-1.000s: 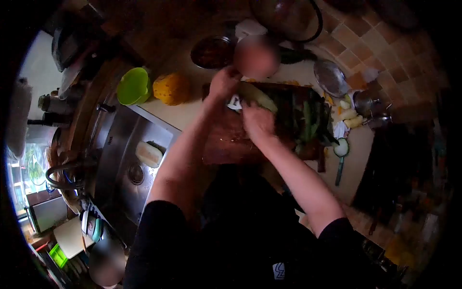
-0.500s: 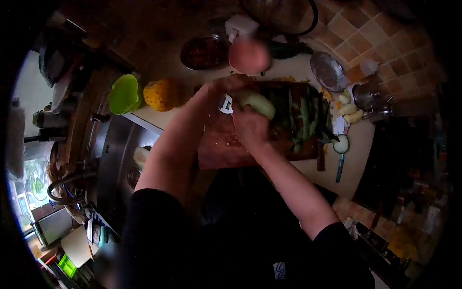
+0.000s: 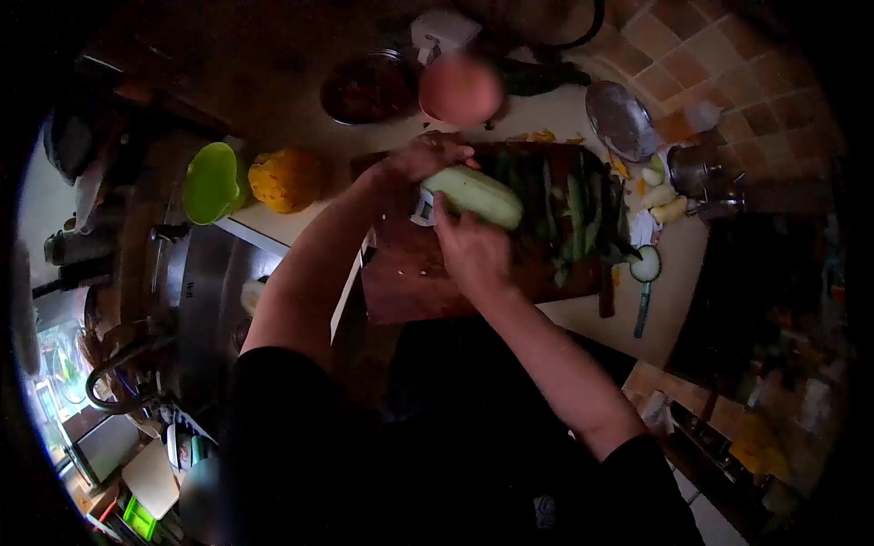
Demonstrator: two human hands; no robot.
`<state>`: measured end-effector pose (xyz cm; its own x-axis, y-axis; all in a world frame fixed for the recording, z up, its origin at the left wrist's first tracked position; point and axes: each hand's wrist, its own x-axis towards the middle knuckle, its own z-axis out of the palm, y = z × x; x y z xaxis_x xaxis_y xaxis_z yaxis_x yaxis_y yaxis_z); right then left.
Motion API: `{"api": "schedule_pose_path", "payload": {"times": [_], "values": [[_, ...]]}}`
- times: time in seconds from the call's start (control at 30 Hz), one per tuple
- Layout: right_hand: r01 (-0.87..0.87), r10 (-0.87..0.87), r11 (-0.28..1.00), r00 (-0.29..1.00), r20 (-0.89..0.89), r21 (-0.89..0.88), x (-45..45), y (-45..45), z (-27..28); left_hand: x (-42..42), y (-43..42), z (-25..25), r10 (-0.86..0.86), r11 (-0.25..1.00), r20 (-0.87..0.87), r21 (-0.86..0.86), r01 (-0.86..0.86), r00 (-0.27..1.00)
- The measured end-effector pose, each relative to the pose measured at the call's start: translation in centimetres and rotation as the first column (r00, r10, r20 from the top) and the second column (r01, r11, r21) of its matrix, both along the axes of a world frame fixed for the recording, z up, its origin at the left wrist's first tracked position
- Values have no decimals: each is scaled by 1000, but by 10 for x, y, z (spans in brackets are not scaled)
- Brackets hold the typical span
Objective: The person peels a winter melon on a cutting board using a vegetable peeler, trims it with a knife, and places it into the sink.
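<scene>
A pale green, peeled gourd (image 3: 482, 197) lies slantwise over the cutting board (image 3: 401, 287). My left hand (image 3: 426, 156) is closed about its upper left end, with fingertips showing at the far side. My right hand (image 3: 478, 253) grips its near side, the fingers and thumb pressed against the flesh. A small white piece with a dark slot (image 3: 423, 207) shows between my hands at the gourd's left end; its kind is unclear. Long dark green peel strips (image 3: 578, 218) lie on the board to the right.
Behind the board stand a pink bowl (image 3: 462, 89) and a dark round dish (image 3: 369, 88). To the left are a green bowl (image 3: 212, 184), a yellow-orange squash (image 3: 284, 180) and the sink (image 3: 214, 282). A metal plate (image 3: 621, 120) and a blue-handled utensil (image 3: 644, 309) lie right.
My right hand has drawn back toward me along the gourd, uncovering more of it. My left hand's fingertips now show beyond its upper end. The whole view has shifted slightly.
</scene>
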<state>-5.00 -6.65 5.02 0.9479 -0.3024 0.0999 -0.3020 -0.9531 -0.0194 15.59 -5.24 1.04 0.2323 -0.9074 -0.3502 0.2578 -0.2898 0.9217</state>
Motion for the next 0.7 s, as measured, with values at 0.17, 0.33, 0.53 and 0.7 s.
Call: {"api": "schedule_pose_path", "payload": {"times": [0.17, 0.33, 0.53, 0.7], "values": [[-31, 34, 998, 997, 66, -55, -2, 0, 7, 12, -5, -22, -81, 997, 176, 30, 76, 981], [-60, 61, 998, 995, 75, -17, -5, -6, -3, 9, -2, -14, -73, 997, 281, -8, 79, 957], [-39, 40, 999, 995, -88, 12, -3, -6, 16, 6, 5, -23, 113, 990, 282, 53, -134, 953], [-7, 6, 1000, 996, -85, -5, -2, -7, 11, -35, 58, -21, 678, 718, 18, -231, -657, 735]]}}
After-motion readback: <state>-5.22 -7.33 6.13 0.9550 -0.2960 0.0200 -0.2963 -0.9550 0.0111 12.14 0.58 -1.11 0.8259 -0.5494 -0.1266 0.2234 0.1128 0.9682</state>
